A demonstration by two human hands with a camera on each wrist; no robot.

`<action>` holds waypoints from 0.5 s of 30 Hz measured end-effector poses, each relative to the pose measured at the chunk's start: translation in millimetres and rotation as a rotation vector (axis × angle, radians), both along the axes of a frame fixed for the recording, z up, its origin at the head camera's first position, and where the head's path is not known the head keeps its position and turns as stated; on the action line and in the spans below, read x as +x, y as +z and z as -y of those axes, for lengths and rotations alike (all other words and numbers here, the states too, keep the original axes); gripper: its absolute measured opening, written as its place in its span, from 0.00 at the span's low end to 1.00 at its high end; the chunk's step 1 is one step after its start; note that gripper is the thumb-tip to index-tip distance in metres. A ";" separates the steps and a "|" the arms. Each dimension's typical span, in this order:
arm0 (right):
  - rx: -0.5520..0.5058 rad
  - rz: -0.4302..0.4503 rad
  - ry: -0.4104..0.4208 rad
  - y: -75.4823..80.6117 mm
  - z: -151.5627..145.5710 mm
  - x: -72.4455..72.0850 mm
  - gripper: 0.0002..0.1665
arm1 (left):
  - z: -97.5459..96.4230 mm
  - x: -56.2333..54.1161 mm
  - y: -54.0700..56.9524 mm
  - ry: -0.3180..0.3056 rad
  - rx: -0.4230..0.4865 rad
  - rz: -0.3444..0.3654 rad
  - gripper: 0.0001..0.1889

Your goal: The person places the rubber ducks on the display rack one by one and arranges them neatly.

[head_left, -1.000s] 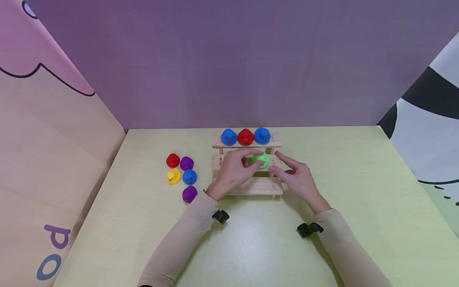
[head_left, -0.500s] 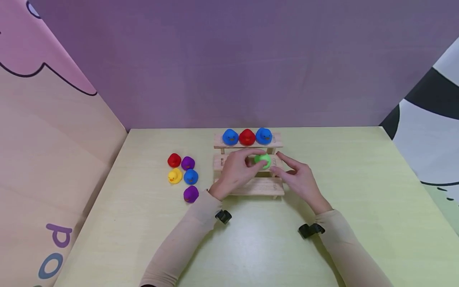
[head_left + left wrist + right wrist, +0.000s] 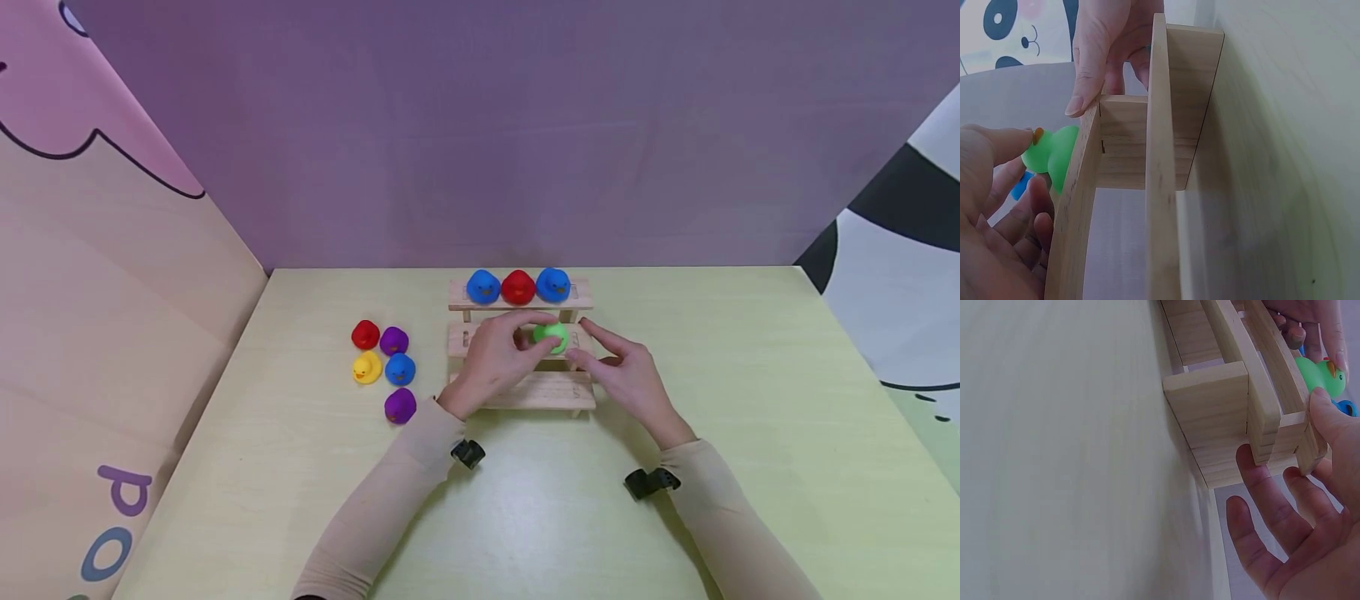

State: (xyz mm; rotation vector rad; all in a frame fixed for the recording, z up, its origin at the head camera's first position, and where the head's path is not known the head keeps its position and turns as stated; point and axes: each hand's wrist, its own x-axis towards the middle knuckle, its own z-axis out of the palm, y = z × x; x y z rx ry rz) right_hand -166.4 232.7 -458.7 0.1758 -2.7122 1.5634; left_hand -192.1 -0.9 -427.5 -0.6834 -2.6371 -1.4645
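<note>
A three-step wooden stand (image 3: 538, 390) stands near the back of the table. My left hand (image 3: 497, 357) reaches over its middle step and pinches a green rubber duck (image 3: 550, 334) between thumb and fingers. In the left wrist view the duck (image 3: 1063, 157) sits right against the step's edge, its orange beak by a fingertip. My right hand (image 3: 633, 379) holds the right end of the middle step. In the right wrist view, its thumb (image 3: 1329, 415) lies on the plank while the fingers spread below and beside the stand's end.
A blue duck (image 3: 482, 287), a red duck (image 3: 518, 287) and another blue duck (image 3: 553, 285) line the top step. Left of the stand, several ducks lie on the table, among them a yellow duck (image 3: 367, 367) and a purple duck (image 3: 401, 406). A purple backdrop (image 3: 525, 133) rises behind.
The whole head view has shifted slightly. Both hands, the green duck and the stand keep nearly the same places relative to each other.
</note>
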 end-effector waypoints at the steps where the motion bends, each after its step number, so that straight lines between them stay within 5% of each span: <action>1: 0.001 0.000 0.000 -0.1 -0.1 0.0 0.39 | 0.1 -0.1 -0.2 -0.002 0.002 -0.002 0.18; 15: 0.003 0.006 -0.013 -3.2 -0.7 -0.8 0.40 | 11.3 1.6 4.6 -0.052 0.022 0.020 0.19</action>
